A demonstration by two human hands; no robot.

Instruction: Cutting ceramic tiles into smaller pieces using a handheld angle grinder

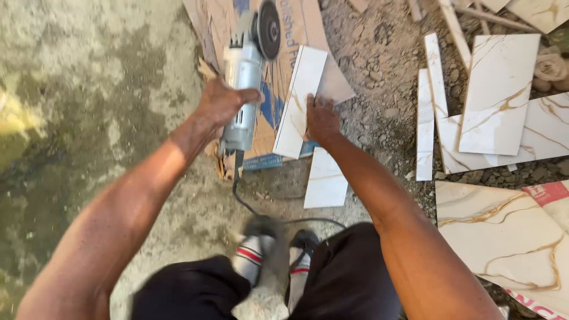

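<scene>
Grinder [246, 77] in upper centre of frame, grey body, dark disc at its top end, black cord trailing down toward the feet. Left hand [222, 105] wraps the body from the left side, fingers curled tight round the barrel, thumb tip showing on the right of it; grip looks firm, likely to steady the tool with the disc pointing away from the person. Left arm runs in from lower left, elbow bent, wrist straight. Narrow white tile strip [301, 101] with gold veining lies just right of the grinder on a flattened cardboard sheet [222, 21], which seems to serve as a work pad over the gravel. Right hand [321, 118] presses flat on the strip's lower right edge, fingers together and extended, apparently pinning it against sliding. Right arm reaches from lower right, nearly straight. Second tile piece [326, 181] lies below the strip. Stacked tile offcuts [501, 95] at right of frame, well apart.
</scene>
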